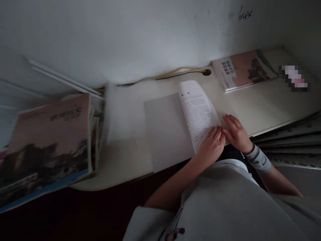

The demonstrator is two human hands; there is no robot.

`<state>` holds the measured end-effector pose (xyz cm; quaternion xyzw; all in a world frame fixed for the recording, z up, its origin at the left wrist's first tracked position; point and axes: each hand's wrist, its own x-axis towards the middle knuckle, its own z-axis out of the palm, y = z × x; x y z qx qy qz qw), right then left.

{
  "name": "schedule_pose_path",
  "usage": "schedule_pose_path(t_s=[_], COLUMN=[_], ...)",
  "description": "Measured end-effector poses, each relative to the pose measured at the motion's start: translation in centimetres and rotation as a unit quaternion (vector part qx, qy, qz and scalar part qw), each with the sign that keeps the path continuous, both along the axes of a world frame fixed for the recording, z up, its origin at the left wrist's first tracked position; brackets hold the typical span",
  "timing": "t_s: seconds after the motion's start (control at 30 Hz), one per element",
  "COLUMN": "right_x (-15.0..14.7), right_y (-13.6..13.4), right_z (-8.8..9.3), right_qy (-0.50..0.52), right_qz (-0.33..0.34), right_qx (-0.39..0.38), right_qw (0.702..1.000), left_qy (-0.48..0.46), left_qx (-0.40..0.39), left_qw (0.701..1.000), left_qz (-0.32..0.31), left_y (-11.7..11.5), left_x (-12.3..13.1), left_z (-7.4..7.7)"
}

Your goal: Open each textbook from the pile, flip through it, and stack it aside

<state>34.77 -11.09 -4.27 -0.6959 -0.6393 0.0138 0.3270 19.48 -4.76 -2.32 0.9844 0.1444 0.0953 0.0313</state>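
Observation:
An open book (175, 124) lies on the white desk (263, 103), its left page blank and its right page printed. My left hand (212, 144) rests flat on the lower corner of the printed page, fingers stretched out. My right hand (235, 132) lies beside it at the page's right edge, fingers also extended and touching the paper. Neither hand grips anything.
A pink-covered textbook (247, 70) lies at the desk's back right. A stack of similar books (47, 147) sits at the left, close to the camera. A yellow cable (180, 71) runs into a hole by the wall. A blurred patch (296, 77) is at the far right.

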Motion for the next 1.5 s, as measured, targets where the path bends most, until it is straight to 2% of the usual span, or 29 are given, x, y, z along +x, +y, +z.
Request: schedule_pose_path(t_s=[0.13,0.2,0.27,0.3,0.37,0.4,0.47,0.53,0.6,0.67,0.77,0.93,1.07,1.13,1.2,1.3,1.4,1.5], right_x=[-0.7,-0.9,-1.0,-1.0,-1.0,-1.0,-1.0,-1.0,-1.0,-1.0,-1.1,-1.0,-0.7,-0.9,-1.2,-1.7,-1.0,0.5], right_y=[0.1,0.0,0.0,-0.1,-0.1,-0.1,0.0,0.0,0.0,0.0,0.1,0.0,0.0,0.2,0.6,1.1,0.9,0.2], right_z=[0.0,0.0,-0.1,-0.2,-0.3,-0.3,-0.3,-0.3,-0.3,-0.3,-0.4,-0.4,0.6,1.4,1.9,1.9,0.9,-0.2], right_qy=[-0.110,-0.144,-0.164,-0.170,-0.174,-0.174,-0.172,-0.165,-0.156,-0.149,-0.141,-0.116,-0.108,-0.124,-0.143,-0.154,-0.135,-0.097], right_qz=[-0.001,-0.003,-0.006,-0.008,-0.011,-0.011,-0.011,-0.011,-0.013,-0.020,-0.041,-0.047,-0.064,-0.052,-0.017,0.020,0.007,-0.030], right_qx=[-0.061,-0.076,-0.082,-0.083,-0.085,-0.084,-0.084,-0.082,-0.080,-0.078,-0.073,-0.063,-0.062,-0.065,-0.072,-0.095,-0.108,-0.095], right_qw=[0.992,0.987,0.983,0.982,0.981,0.981,0.982,0.983,0.984,0.986,0.986,0.990,0.990,0.989,0.987,0.983,0.985,0.990], left_qy=[-0.008,-0.009,-0.031,-0.047,-0.067,-0.055,0.011,0.088,0.146,0.165,0.143,0.076,-0.103,-0.212,-0.278,-0.295,-0.273,-0.275], left_qx=[-0.113,-0.155,-0.157,-0.142,-0.088,-0.065,-0.062,-0.087,-0.117,-0.129,-0.112,-0.110,-0.162,-0.187,-0.222,-0.282,-0.306,-0.304], left_qw=[0.993,0.987,0.987,0.989,0.989,0.985,0.973,0.962,0.953,0.949,0.955,0.962,0.942,0.915,0.883,0.856,0.866,0.879], left_qz=[-0.016,-0.037,-0.028,-0.001,0.095,0.151,0.220,0.244,0.240,0.235,0.237,0.236,0.275,0.287,0.304,0.317,0.285,0.243], left_y=[0.7,1.8,3.7,5.0,8.1,9.7,12.6,14.5,15.2,14.9,13.7,12.6,13.4,13.9,14.0,12.7,10.3,8.6], left_x=[-0.9,-1.4,-1.6,-1.4,-0.8,-0.3,0.8,1.5,1.8,1.6,1.1,1.7,1.9,1.4,0.4,-1.3,-2.4,-2.5], left_z=[0.4,1.3,2.6,3.3,4.4,4.8,5.0,4.4,3.3,2.3,1.2,0.9,0.4,-0.5,-1.6,-2.7,-3.1,-3.2])
